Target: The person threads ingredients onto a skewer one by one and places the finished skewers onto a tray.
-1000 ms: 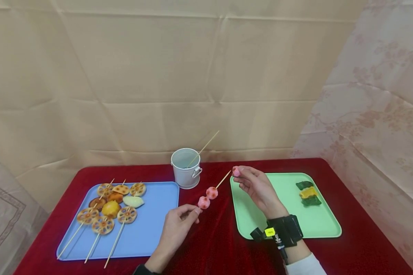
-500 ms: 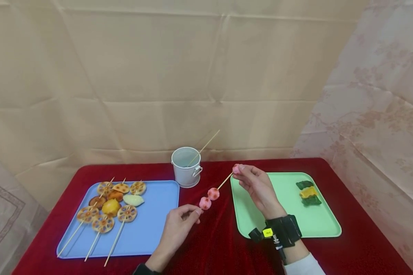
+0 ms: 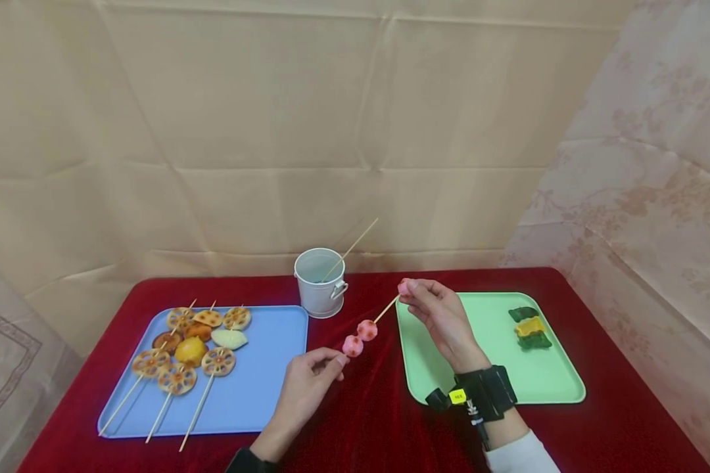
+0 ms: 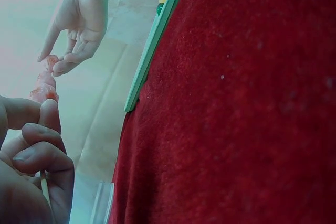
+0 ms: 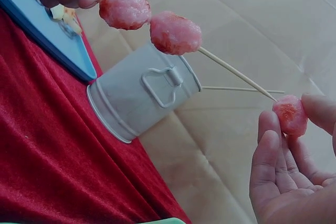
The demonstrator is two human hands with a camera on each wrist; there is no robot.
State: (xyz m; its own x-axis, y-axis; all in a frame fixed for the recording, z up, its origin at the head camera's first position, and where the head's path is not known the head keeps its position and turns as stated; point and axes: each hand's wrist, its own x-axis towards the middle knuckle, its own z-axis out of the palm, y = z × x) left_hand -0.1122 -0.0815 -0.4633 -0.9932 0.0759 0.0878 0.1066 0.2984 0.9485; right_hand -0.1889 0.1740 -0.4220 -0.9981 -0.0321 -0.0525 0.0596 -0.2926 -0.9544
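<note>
My left hand [image 3: 309,387] pinches a wooden skewer [image 5: 236,73] just below two pink balls with browned spots, which look like meatballs. The lower meatball [image 3: 352,345] sits right by my fingertips, and the upper meatball [image 5: 176,32] is against it. The skewer slants up and to the right. Between thumb and fingers, my right hand [image 3: 444,322] holds a third pink meatball [image 5: 290,115] at the skewer's pointed end; the tip meets the ball's side in the right wrist view. In the left wrist view, the skewer's lower end runs down through the curled fingers of the left hand.
A blue tray [image 3: 260,401] at left bears lotus-slice skewers [image 3: 217,362] and other food pieces. A white bucket [image 3: 319,295] with one skewer leaning in it stands at the back. At right, a green tray [image 3: 479,387] holds green and yellow pieces [image 3: 530,327].
The right hand's meatball was apart from the skewer's tip a second ago; now it is at the tip. The left hand has shifted the skewer slightly up and right. The view has tilted slightly.
</note>
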